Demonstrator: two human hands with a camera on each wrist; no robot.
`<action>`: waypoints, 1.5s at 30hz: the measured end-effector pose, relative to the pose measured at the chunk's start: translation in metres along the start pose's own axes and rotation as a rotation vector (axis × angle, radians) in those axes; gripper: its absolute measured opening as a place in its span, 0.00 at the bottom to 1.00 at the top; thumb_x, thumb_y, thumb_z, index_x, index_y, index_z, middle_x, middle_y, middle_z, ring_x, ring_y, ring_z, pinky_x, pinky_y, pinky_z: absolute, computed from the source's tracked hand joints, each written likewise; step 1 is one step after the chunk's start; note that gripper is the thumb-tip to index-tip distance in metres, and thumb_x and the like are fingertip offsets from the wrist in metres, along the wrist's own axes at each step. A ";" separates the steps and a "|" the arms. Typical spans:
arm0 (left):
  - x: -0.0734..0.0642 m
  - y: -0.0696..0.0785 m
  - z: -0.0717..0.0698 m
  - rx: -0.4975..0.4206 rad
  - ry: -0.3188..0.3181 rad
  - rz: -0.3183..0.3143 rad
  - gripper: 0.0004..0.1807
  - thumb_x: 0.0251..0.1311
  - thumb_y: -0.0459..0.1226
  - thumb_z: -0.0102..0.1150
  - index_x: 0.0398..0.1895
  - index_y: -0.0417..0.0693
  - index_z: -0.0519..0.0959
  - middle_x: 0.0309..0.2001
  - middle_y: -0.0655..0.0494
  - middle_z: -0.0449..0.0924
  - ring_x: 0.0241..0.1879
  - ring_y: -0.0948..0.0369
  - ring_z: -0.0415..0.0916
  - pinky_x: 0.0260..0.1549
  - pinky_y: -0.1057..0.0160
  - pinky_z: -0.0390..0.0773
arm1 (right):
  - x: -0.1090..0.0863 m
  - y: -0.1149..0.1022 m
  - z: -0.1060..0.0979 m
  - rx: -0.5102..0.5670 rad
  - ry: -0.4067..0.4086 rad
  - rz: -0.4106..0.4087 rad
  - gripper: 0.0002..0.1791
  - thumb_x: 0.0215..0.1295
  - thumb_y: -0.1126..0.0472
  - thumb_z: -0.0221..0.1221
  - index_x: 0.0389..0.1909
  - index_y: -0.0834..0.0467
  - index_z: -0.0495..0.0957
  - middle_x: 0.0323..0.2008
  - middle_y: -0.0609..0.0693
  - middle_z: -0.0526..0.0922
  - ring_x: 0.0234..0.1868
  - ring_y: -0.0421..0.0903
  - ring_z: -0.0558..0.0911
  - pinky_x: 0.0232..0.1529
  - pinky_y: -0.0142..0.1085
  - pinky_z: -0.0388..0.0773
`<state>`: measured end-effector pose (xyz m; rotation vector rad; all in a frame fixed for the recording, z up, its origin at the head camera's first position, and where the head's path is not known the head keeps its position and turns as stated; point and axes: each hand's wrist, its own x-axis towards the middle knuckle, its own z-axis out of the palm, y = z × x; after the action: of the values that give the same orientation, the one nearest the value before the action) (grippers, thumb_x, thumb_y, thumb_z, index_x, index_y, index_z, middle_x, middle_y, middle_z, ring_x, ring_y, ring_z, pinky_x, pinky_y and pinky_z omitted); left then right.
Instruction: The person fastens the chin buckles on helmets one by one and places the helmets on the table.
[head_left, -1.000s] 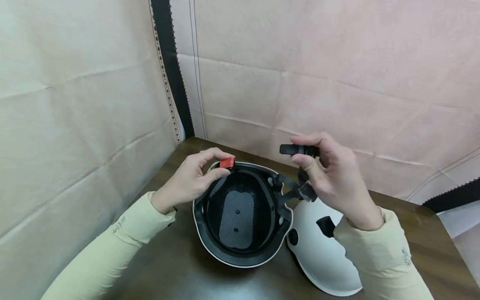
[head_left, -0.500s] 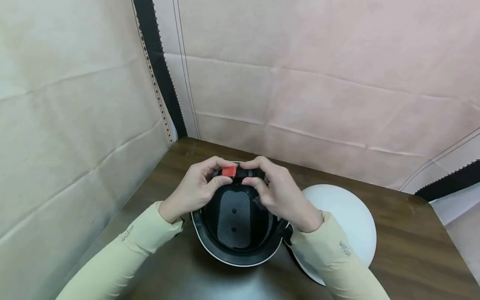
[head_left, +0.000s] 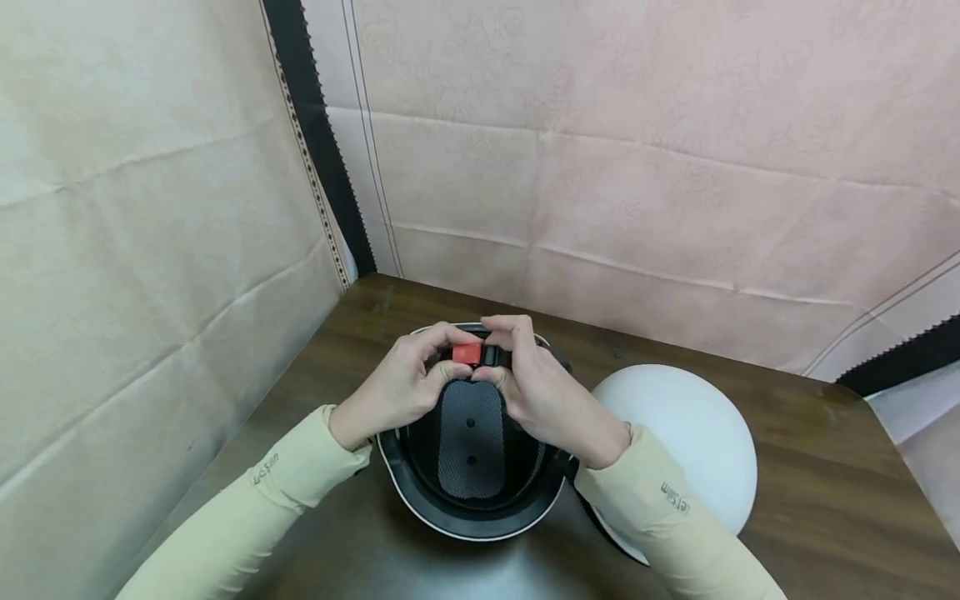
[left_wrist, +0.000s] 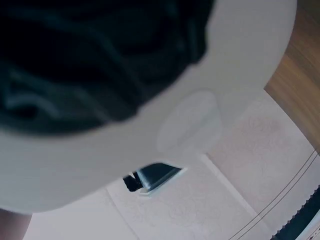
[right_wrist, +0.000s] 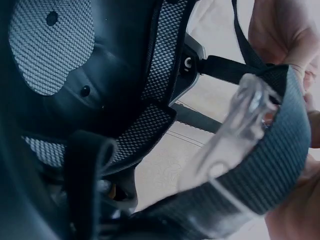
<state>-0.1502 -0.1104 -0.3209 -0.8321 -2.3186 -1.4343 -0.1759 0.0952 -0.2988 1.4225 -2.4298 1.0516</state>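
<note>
A helmet (head_left: 480, 527) lies upside down on the table, its black inside with grey mesh padding (head_left: 471, 450) facing up. Over its far rim, my left hand (head_left: 401, 379) pinches the red half (head_left: 467, 354) of the chin strap buckle between thumb and forefinger. My right hand (head_left: 551, 400) pinches the black half (head_left: 497, 357), and the two halves meet end to end. In the right wrist view the black strap (right_wrist: 272, 165) loops past a clear plastic piece (right_wrist: 225, 140) toward the hands. The left wrist view is mostly filled by a pale curved shell (left_wrist: 240, 60).
A white rounded shell (head_left: 682, 425) sits right of the helmet, partly behind my right sleeve (head_left: 652, 492). The brown wooden table (head_left: 817, 467) meets cloth-covered walls (head_left: 637, 208) at the back and left.
My right hand has come left from over the white shell, bringing the black buckle half against the red one. Since half a second ago, both hands have shifted only slightly, and the halves sit closer.
</note>
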 end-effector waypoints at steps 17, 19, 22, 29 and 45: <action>0.013 -0.006 -0.014 0.332 -0.132 0.079 0.18 0.60 0.35 0.65 0.53 0.44 0.79 0.49 0.55 0.81 0.55 0.55 0.71 0.62 0.48 0.58 | -0.009 0.011 -0.021 -0.193 -0.011 0.078 0.40 0.64 0.50 0.62 0.72 0.56 0.56 0.62 0.50 0.65 0.62 0.45 0.67 0.61 0.43 0.68; 0.014 -0.009 -0.013 0.400 -0.163 0.104 0.17 0.61 0.35 0.65 0.53 0.43 0.79 0.49 0.55 0.81 0.55 0.56 0.73 0.63 0.49 0.55 | -0.013 0.015 -0.026 -0.211 -0.024 0.112 0.37 0.66 0.50 0.61 0.71 0.56 0.58 0.63 0.49 0.64 0.61 0.46 0.67 0.61 0.46 0.66; 0.013 -0.009 -0.013 0.467 -0.186 0.110 0.18 0.61 0.37 0.65 0.54 0.45 0.79 0.53 0.54 0.79 0.57 0.57 0.71 0.64 0.49 0.53 | -0.020 0.019 -0.033 -0.229 -0.049 0.156 0.34 0.67 0.51 0.60 0.70 0.56 0.60 0.63 0.49 0.64 0.60 0.47 0.68 0.60 0.52 0.64; -0.004 -0.012 -0.032 0.505 -0.098 -0.026 0.22 0.64 0.43 0.62 0.59 0.44 0.75 0.63 0.49 0.69 0.66 0.50 0.61 0.63 0.42 0.52 | -0.041 0.025 -0.042 -0.284 -0.046 0.270 0.33 0.68 0.48 0.59 0.69 0.56 0.62 0.62 0.52 0.65 0.56 0.51 0.70 0.59 0.52 0.64; -0.048 -0.056 -0.053 0.197 -0.198 -0.629 0.43 0.69 0.64 0.36 0.71 0.38 0.59 0.63 0.38 0.70 0.59 0.46 0.71 0.57 0.42 0.68 | -0.067 -0.025 0.024 -0.530 -0.126 0.087 0.47 0.63 0.28 0.49 0.74 0.54 0.56 0.77 0.53 0.35 0.76 0.53 0.41 0.68 0.61 0.41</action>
<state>-0.1487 -0.1913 -0.3618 -0.1914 -2.9842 -1.3384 -0.1139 0.1197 -0.3338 1.2353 -2.6003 0.2863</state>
